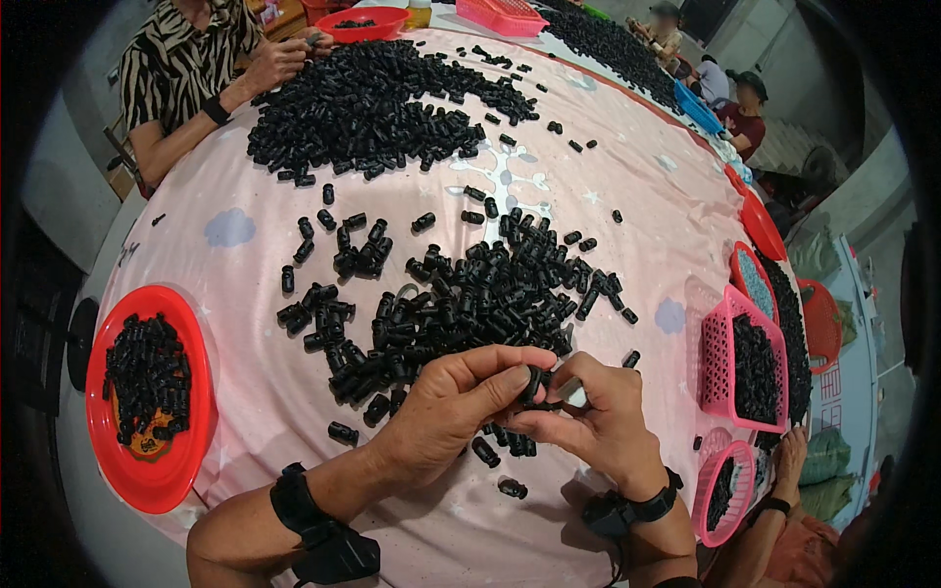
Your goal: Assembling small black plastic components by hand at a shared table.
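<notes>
Just in front of the near edge of a heap of small black cylindrical plastic parts (461,304), my two hands meet. My left hand (436,407) is closed, pinching one black plastic part (534,384) between thumb and fingertips. Against the other side of that part, my right hand (608,426) is closed too, its fingers curled around a small pale, whitish piece (571,394) whose kind I cannot make out. Below my hands, a few loose black parts (485,451) lie on the pink cloth. Both wrists wear black straps.
A red tray (203,412) of black parts stands at the left, and a pink basket (720,358) of dark pieces at the right. A larger black heap (382,108) covers the far side, where another person's hands (279,64) work. Another person's arm (774,500) shows at lower right.
</notes>
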The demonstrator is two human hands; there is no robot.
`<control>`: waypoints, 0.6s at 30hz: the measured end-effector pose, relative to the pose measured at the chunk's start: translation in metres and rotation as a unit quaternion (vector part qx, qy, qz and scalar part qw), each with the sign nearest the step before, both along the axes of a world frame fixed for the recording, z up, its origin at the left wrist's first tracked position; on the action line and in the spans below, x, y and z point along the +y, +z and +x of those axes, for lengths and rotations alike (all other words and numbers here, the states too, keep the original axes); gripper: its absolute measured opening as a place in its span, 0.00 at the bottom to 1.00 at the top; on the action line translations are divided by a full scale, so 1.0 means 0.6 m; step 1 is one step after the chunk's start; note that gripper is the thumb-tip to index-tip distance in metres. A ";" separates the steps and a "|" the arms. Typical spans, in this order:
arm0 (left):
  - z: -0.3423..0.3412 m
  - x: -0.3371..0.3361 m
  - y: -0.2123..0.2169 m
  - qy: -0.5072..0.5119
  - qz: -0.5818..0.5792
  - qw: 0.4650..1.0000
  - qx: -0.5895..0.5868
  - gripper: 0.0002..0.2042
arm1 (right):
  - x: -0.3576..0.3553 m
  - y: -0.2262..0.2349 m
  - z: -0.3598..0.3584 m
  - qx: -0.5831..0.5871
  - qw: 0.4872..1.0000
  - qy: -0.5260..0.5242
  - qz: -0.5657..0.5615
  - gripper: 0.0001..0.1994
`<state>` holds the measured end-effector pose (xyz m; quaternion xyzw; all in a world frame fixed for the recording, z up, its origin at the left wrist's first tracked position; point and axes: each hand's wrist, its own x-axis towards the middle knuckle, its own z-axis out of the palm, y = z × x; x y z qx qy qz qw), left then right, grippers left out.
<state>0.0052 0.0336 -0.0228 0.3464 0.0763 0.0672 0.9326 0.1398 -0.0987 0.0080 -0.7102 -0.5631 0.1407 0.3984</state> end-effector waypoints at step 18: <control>0.002 -0.002 -0.003 0.001 0.038 0.999 0.015 0.13 | -0.001 -0.011 0.005 -0.058 0.996 -0.014 -0.066 0.22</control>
